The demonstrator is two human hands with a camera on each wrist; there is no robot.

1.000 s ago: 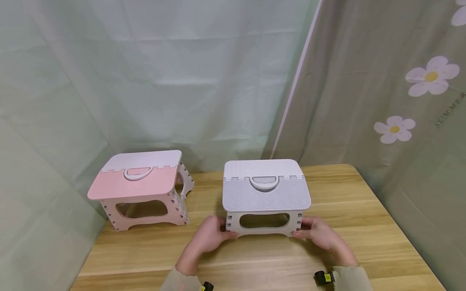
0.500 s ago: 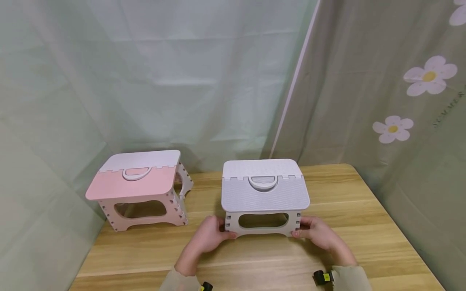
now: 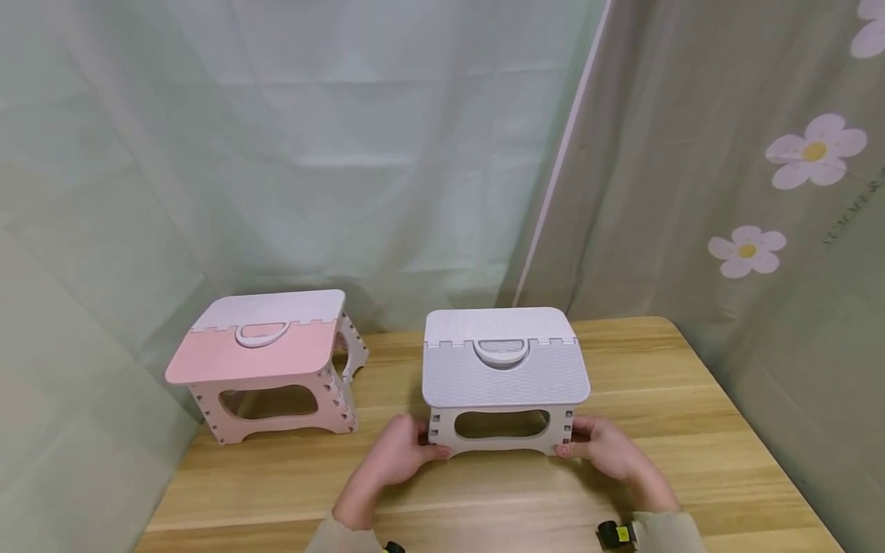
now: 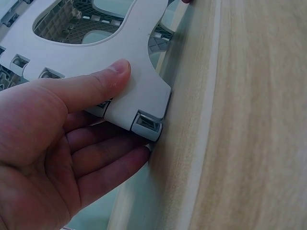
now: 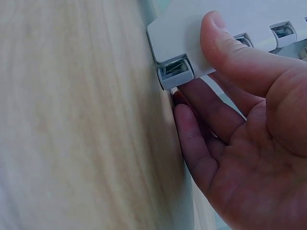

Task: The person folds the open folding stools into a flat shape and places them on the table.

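Note:
A grey and white folding step stool [image 3: 503, 388] stands unfolded and upright on the wooden table, its handle lying in the top. My left hand [image 3: 402, 452] grips its near left leg low down, the thumb on the front face and the fingers round the side. On the opposite side my right hand [image 3: 608, 447] holds the near right leg the same way. In the left wrist view the thumb presses the white leg panel [image 4: 139, 72]. The right wrist view has the other thumb on the leg's corner [image 5: 184, 36], with the fingers partly hidden behind it.
To the left stands a pink and white folding stool [image 3: 259, 361], also unfolded. Both stools are on the wooden table [image 3: 498, 507]. A pale curtain [image 3: 346, 153] hangs behind, and a flower-printed curtain [image 3: 657, 192] is at the right.

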